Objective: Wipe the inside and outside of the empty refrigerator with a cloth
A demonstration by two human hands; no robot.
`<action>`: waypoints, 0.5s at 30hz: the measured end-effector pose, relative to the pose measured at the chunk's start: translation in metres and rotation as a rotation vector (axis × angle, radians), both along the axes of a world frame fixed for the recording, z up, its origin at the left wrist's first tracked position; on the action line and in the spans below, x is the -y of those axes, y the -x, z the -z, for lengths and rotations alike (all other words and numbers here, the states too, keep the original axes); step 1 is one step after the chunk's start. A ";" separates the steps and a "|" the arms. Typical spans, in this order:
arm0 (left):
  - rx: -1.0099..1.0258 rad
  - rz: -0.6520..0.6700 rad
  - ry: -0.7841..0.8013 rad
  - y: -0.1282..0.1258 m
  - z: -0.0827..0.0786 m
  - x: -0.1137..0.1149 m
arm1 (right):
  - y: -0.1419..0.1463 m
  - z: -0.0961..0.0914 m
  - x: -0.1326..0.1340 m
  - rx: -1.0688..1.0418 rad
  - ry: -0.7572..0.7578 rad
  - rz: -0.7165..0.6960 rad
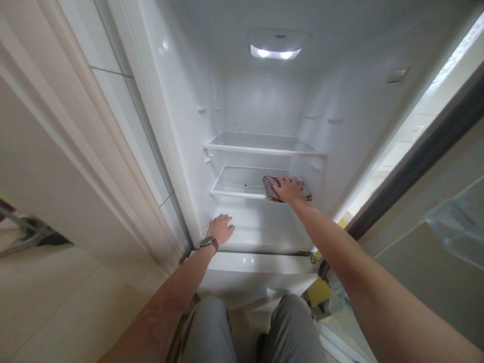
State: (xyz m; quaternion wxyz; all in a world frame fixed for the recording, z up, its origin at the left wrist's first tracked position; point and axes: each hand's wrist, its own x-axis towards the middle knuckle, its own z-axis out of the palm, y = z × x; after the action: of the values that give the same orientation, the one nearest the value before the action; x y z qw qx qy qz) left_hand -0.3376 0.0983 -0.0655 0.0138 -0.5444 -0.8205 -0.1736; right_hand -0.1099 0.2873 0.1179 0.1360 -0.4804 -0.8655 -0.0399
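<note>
I look into an open white fridge. My right hand point(289, 189) presses flat on a brownish cloth point(270, 187) at the front right corner of the lower glass shelf point(234, 187). The fingers lie over the cloth, partly spread. My left hand point(220, 227), with a watch point(209, 242) on its wrist, rests open with fingers down on the white floor of the compartment point(260, 227), at its front left. A second glass shelf point(260, 143) sits above, bare.
The fridge light point(275, 51) glows in the ceiling. The open fridge door point(434, 212) stands on the right with a clear door bin point(457, 222). A pale wall and door frame point(75, 151) lie to the left. My knees in grey trousers point(249, 327) are below.
</note>
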 end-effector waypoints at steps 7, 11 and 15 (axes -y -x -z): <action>0.002 0.012 -0.015 0.000 0.000 0.001 | 0.006 0.003 -0.017 -0.046 -0.039 -0.004; 0.008 0.005 -0.010 0.000 0.000 0.001 | 0.005 0.001 -0.021 0.012 -0.011 -0.019; 0.019 -0.002 -0.003 -0.001 0.000 0.001 | 0.008 0.000 -0.023 0.110 0.033 -0.020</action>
State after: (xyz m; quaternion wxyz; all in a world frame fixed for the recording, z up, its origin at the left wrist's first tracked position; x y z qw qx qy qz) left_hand -0.3370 0.0973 -0.0658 0.0071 -0.5419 -0.8210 -0.1799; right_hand -0.1178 0.3103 0.1179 0.0805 -0.4709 -0.8770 -0.0506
